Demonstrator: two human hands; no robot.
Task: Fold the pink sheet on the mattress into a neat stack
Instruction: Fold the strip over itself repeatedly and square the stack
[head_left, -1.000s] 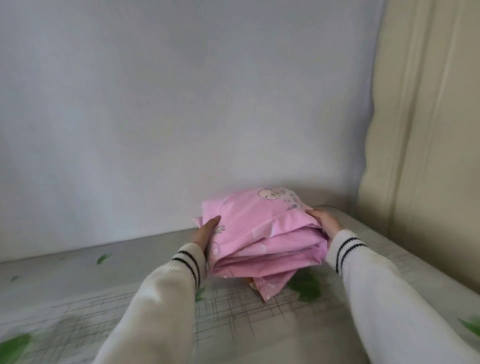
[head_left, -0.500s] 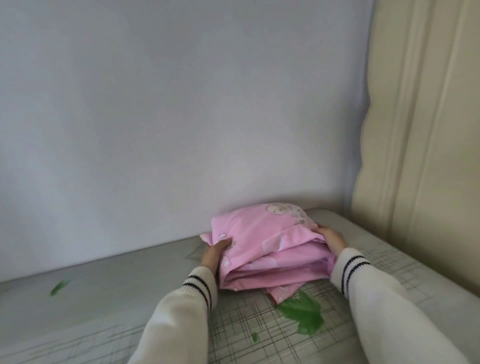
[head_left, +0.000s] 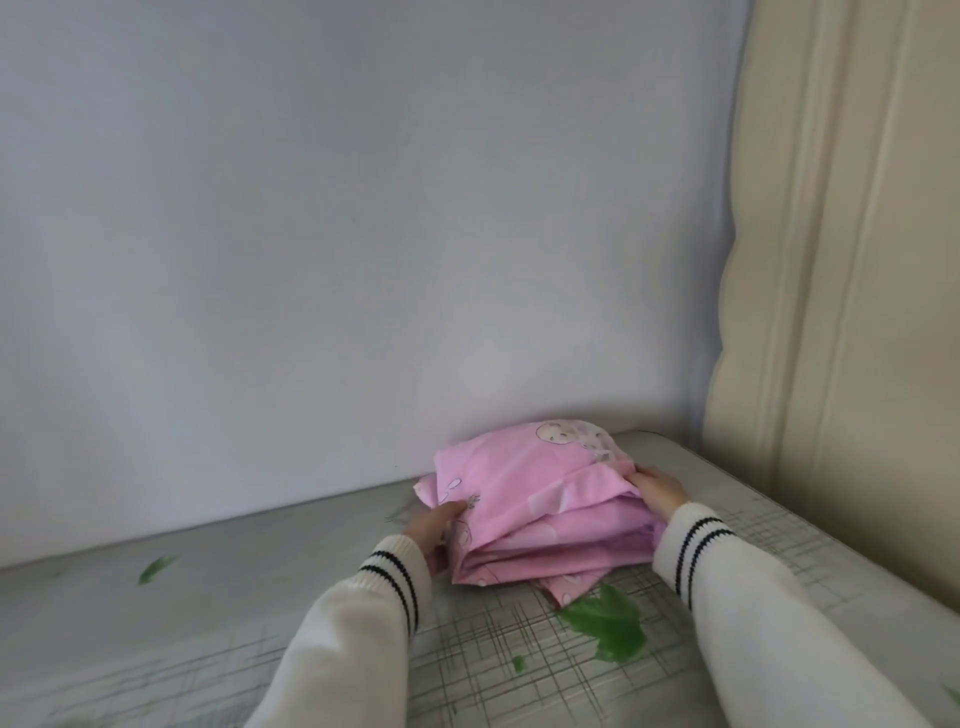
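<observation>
The sheet (head_left: 540, 512) is already folded down to a thick bundle of several layers, lying on the mattress (head_left: 519, 654) at its far edge, close to the far right corner and up against the wall (head_left: 363, 234). The left hand (head_left: 434, 530) holds the bundle's left side, thumb on top and the rest seemingly tucked under the layers, though the cloth hides those fingers. The right hand (head_left: 655, 489) cups the right side, fingers curled over the top fold. Judging by this, the folding itself is mostly done and what remains is tidying: the layers are not flush, the top fold bulges into a dome, and one corner pokes out from under the stack toward the near side, just touching the green leaf print (head_left: 608, 626). A neat stack would call for tucking that corner in, squaring the edges and pressing the top flat. As for room, the bundle is hemmed in at the back by the wall and stands near the padded headboard (head_left: 841, 312) on the right, so there is little space to spread or shift it in those directions. Toward the near side and along the far edge to the left the mattress lies open, which looks the better way to draw the stack for any last straightening. Both sleeves (head_left: 363, 629) reach in from the near side without crossing.
</observation>
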